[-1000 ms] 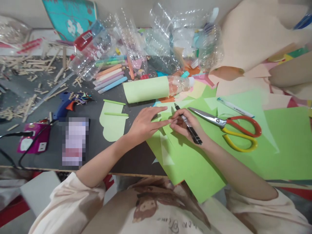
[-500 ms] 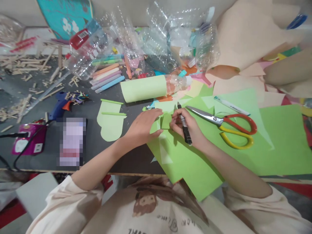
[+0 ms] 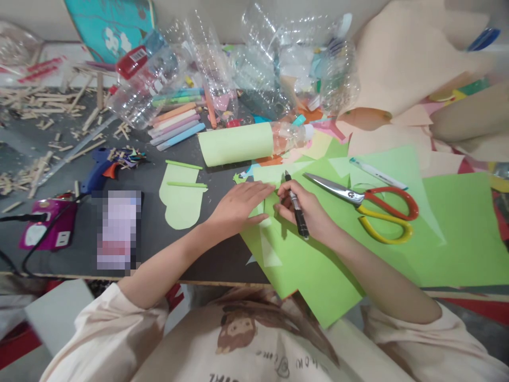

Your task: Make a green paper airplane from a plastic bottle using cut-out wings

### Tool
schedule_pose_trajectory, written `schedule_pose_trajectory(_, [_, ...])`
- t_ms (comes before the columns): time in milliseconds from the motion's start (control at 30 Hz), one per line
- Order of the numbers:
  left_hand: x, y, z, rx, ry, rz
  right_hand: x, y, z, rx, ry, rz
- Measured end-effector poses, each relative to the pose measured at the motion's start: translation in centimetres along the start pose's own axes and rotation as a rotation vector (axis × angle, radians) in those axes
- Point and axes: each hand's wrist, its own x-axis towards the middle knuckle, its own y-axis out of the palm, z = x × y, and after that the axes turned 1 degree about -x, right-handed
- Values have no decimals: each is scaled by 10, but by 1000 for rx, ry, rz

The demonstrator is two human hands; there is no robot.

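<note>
My left hand (image 3: 237, 206) lies flat, fingers together, pressing on a small piece of light green paper at the edge of a big green sheet (image 3: 318, 265). My right hand (image 3: 303, 209) is closed round a black pen (image 3: 296, 207), its tip pointing away from me, and its fingertips touch the same small piece right beside my left fingers. Red and yellow scissors (image 3: 369, 204) rest on the green sheet just to the right of that hand.
A green-wrapped plastic bottle (image 3: 246, 142) lies behind my hands. A pale green cut-out (image 3: 181, 199) with two green sticks, a blue glue gun (image 3: 97, 168), chalk sticks (image 3: 177, 124), clear bottles (image 3: 278, 63), wooden sticks (image 3: 35, 132) and tan paper (image 3: 413, 58) crowd the dark table (image 3: 214, 260).
My left hand curled up and lifted a small green piece, then flattened down on it again. My right hand with the pen shifted slightly left and turned the pen more upright.
</note>
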Motion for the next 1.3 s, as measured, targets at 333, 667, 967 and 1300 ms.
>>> schedule_pose_trajectory(333, [-1,-12,-1,3,-32,116,0,-1,2,-62,3,20])
schedule_pose_trajectory(667, [-2,-3,3,-46,-2,-23,-1,1,1,-98,-5,28])
schedule_pose_trajectory(967, [-2,5,4,-55,-3,-79,-1,-1,0,-116,-12,64])
schedule_pose_trajectory(1300, [-2,4,3,-24,34,-107,-1,-1,0,-130,-15,54])
